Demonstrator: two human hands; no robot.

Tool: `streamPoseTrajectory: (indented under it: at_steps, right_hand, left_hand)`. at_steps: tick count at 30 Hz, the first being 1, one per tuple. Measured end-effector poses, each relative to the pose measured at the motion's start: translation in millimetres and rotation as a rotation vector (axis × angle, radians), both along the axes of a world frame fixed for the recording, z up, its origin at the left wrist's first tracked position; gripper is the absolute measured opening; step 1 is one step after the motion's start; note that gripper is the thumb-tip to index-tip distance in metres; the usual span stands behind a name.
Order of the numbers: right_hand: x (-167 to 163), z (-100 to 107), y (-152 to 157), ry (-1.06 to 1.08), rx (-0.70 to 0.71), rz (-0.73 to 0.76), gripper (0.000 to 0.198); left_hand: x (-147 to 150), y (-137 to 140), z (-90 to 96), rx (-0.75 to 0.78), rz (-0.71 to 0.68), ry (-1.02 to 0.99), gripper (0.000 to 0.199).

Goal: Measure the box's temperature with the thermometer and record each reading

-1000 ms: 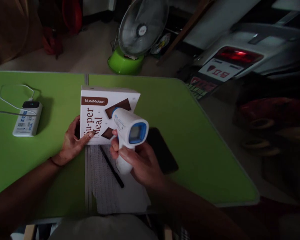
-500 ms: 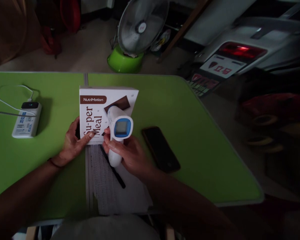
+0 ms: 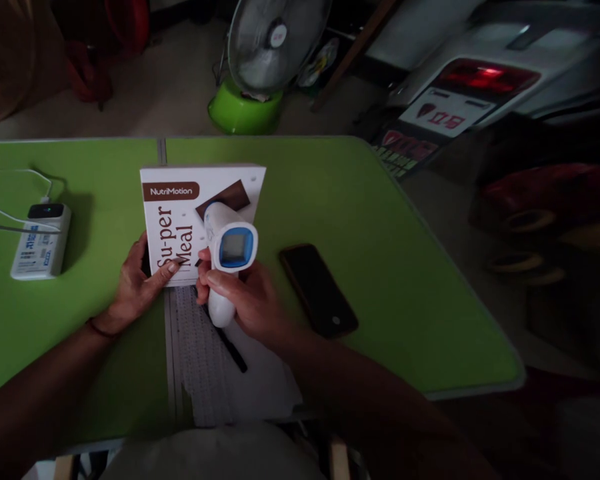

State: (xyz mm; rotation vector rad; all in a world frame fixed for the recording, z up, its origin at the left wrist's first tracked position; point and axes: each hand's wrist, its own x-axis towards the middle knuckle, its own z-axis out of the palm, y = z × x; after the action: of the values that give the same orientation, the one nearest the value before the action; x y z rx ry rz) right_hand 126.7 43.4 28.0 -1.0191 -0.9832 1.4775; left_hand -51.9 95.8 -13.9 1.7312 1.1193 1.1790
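Observation:
My left hand (image 3: 141, 277) grips the lower left corner of a white box (image 3: 167, 220) printed "NutriMotion Su-per Meal", its thumb across the front. The box is tilted up so that its printed face looks toward me. My right hand (image 3: 245, 293) is wrapped round the handle of a white infrared thermometer (image 3: 221, 310) with a blue-framed grey screen. The thermometer is in front of the box and hides part of its print; whether the two touch I cannot tell. Beneath them lie printed paper sheets (image 3: 210, 387) with a black pen (image 3: 233, 350) on top.
To the right of my hands a dark phone (image 3: 320, 290) lies on the green table (image 3: 405, 300). On the left is a white power bank (image 3: 43, 247) with cables. Beyond the table stand a fan (image 3: 275, 50) on a green base and a vehicle's rear with a red light (image 3: 487, 77).
The whole scene has shifted slightly left and up in view. Both hands keep their holds, and the box and thermometer stay in nearly the same position relative to each other.

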Motion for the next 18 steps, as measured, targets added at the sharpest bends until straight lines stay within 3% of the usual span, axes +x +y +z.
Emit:
streamPoseTrajectory:
  at_steps: [6,18]
  right_hand:
    - [0.5,-1.3,0.3,0.037,-0.029,0.006,0.026]
    - [-0.7,-1.4,-0.8,0.056,-0.006,0.024,0.023]
  left_hand:
    - [2.9,-0.7,8.4,0.006,-0.041,-0.028,0.037]
    - [1.8,-0.3,5.0,-0.025,-0.024,-0.012,0.035]
